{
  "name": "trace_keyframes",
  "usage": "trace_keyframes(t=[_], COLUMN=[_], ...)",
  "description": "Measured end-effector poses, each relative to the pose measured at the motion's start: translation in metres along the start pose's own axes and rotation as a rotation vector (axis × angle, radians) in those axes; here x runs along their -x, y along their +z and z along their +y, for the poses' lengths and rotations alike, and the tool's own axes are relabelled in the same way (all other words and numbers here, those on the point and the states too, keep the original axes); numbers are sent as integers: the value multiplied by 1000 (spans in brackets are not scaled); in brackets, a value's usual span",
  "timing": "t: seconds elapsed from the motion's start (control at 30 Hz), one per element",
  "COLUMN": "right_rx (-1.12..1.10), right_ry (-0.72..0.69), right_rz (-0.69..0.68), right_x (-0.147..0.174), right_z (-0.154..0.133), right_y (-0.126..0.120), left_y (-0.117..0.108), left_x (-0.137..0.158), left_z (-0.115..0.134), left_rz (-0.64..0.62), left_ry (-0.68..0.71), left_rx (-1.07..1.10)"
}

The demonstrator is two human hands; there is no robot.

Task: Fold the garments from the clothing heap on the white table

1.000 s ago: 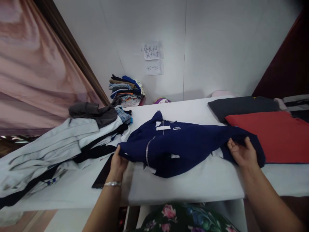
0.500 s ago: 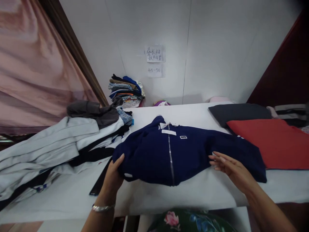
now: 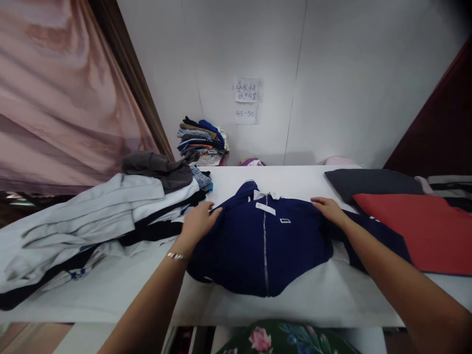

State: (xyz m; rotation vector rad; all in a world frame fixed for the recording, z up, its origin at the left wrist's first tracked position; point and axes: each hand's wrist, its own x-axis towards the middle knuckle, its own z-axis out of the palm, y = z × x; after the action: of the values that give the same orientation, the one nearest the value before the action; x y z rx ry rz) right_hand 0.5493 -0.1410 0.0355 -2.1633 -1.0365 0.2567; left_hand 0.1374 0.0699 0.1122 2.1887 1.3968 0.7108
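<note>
A navy blue zip-up jacket [image 3: 243, 246] lies front up on the white table, its white-edged collar away from me and a white tag near the zip. My left hand [image 3: 199, 221] is closed on the cloth at the jacket's left shoulder, thumb and forefinger close together. At the opposite shoulder, my right hand [image 3: 329, 210] pinches the fabric near the top edge, its fingertips partly hidden. The sleeve on the right stretches out under my right forearm. On the left, the other sleeve is bunched against the body.
Left of the jacket lies a loose heap of grey, white and black clothes [image 3: 96, 206]. A red folded garment [image 3: 416, 226] and a dark grey one [image 3: 372, 182] are at the right. Folded clothes form a stack [image 3: 202, 142] by the wall, below paper signs [image 3: 249, 101].
Both hands have moved away from me, from the jacket's lower sides up to its shoulders. My right hand has closed on the fabric. The view has shifted slightly.
</note>
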Motion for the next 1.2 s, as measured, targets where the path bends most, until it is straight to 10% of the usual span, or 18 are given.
trace_keyframes(t=[0.13, 0.33, 0.6, 0.73, 0.93, 1.2], right_rx=[321, 436, 550, 541, 564, 575], right_ry=[58, 83, -7, 13, 15, 13], right_rz=[-55, -39, 39, 35, 12, -199], right_x=[-33, -20, -17, -19, -19, -28], right_z=[8, 29, 47, 47, 38, 20], right_y=[24, 48, 59, 65, 59, 21], left_y=[49, 102, 27, 12, 84, 117], left_x=[-48, -83, -110, -105, -102, -109], left_z=[27, 28, -12, -16, 17, 20], left_rz=[-208, -271, 179, 373, -352, -681], left_ry=[183, 36, -153, 131, 379, 191], left_rx=[-301, -338, -285, -306, -268, -352])
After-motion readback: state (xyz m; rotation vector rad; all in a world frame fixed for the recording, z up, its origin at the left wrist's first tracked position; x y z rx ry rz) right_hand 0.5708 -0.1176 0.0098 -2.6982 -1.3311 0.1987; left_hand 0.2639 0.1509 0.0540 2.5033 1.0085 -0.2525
